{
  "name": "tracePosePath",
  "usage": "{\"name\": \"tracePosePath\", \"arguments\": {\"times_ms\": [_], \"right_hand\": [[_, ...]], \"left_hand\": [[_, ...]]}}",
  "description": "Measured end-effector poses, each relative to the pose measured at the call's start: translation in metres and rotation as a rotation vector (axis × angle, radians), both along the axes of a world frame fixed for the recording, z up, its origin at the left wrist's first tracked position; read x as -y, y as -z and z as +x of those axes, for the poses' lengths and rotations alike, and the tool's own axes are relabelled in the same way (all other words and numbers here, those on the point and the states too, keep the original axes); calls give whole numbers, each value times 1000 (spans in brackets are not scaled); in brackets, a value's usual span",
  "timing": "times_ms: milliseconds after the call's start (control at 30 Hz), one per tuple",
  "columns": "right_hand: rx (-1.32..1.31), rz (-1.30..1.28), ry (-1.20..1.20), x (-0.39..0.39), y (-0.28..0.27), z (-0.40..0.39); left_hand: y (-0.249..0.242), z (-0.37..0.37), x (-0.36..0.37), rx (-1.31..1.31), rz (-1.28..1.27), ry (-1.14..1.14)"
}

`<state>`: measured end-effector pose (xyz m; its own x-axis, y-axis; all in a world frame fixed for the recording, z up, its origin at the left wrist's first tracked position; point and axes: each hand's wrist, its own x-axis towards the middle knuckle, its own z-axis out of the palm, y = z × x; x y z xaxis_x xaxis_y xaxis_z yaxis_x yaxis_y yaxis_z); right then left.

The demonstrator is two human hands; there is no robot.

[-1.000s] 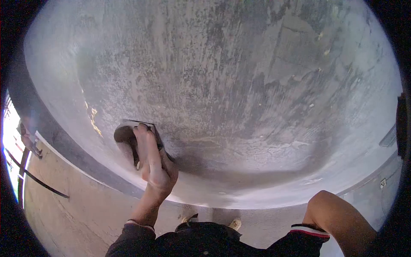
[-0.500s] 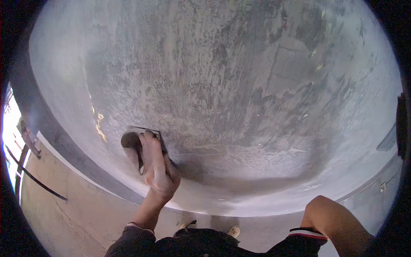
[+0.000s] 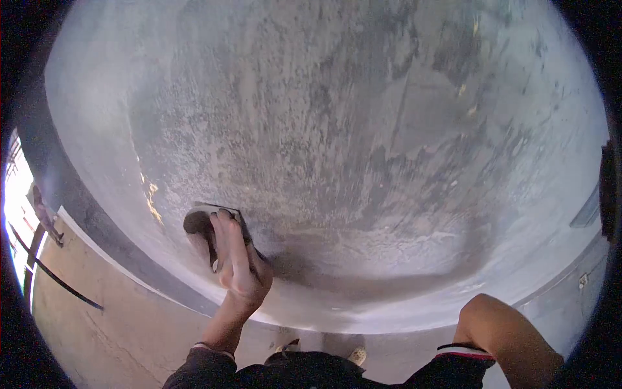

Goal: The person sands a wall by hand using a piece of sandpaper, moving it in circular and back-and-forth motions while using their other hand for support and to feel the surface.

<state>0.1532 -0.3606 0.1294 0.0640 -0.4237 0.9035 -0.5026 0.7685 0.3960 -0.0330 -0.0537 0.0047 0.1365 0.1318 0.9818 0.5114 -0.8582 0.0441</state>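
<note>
In the head view my left hand (image 3: 234, 253) is wrapped round the handle of a trowel (image 3: 199, 223). The trowel has a thick grey handle with a dark rounded end, and the thin dark edge of its plate shows beyond my fingers. Its plate lies against a grey, patchy plastered wall (image 3: 311, 142), low on the left side. My palm and fingers hide much of the tool. On the right, only my bent elbow and forearm show; my right hand is out of sight.
A yellowish mark (image 3: 153, 198) runs down the wall left of the trowel. My shoes (image 3: 356, 355) stand on the concrete floor (image 3: 129, 311) near the wall's base. A dark curved strip (image 3: 68, 285) is at the left, by a bright opening. A wall socket (image 3: 583, 281) is low at right.
The view has tilted slightly, so the wall marks and my left hand sit a little lower in the picture. My left hand keeps its grip, in nearly the same place on the wall.
</note>
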Motion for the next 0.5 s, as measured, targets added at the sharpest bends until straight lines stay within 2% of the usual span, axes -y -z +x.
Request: {"name": "tracePosePath", "arguments": {"times_ms": [200, 233, 500], "right_hand": [[-20, 15, -74, -5, 8, 0], [-34, -13, -77, -1, 7, -2], [15, -17, -109, 4, 0, -8]], "left_hand": [[0, 2, 3, -5, -15, 9], [0, 0, 3, -44, -7, -51], [6, -2, -6, 17, 20, 34]]}}
